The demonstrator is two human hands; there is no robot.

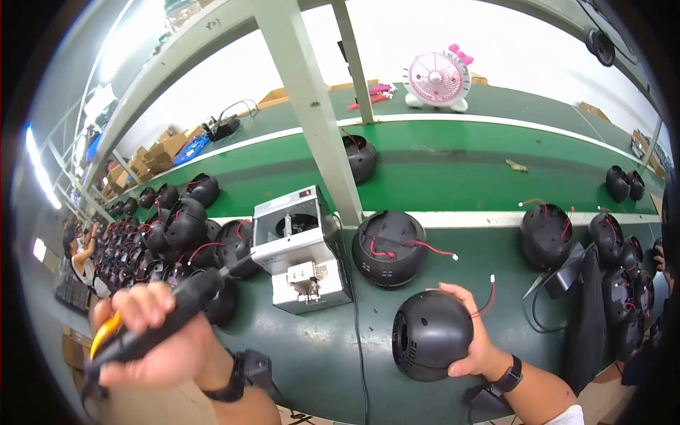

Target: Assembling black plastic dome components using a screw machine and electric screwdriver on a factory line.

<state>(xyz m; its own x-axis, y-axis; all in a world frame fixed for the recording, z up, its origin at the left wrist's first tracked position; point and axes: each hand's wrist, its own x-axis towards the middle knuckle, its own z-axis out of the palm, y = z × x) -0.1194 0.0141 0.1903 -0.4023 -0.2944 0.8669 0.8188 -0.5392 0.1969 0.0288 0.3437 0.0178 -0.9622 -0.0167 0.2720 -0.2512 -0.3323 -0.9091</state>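
My left hand grips a black electric screwdriver with an orange trigger part, its tip pointing up-right toward a small white machine. My right hand holds a round black plastic shell with red wires trailing from it, just above the green bench. A second black shell with red wires rests on the bench just beyond it.
Many black shells are piled at the left, and several more stand at the right. A green conveyor belt carries single shells. A pale green post rises mid-bench. A pink fan sits behind. Another person's arm shows far left.
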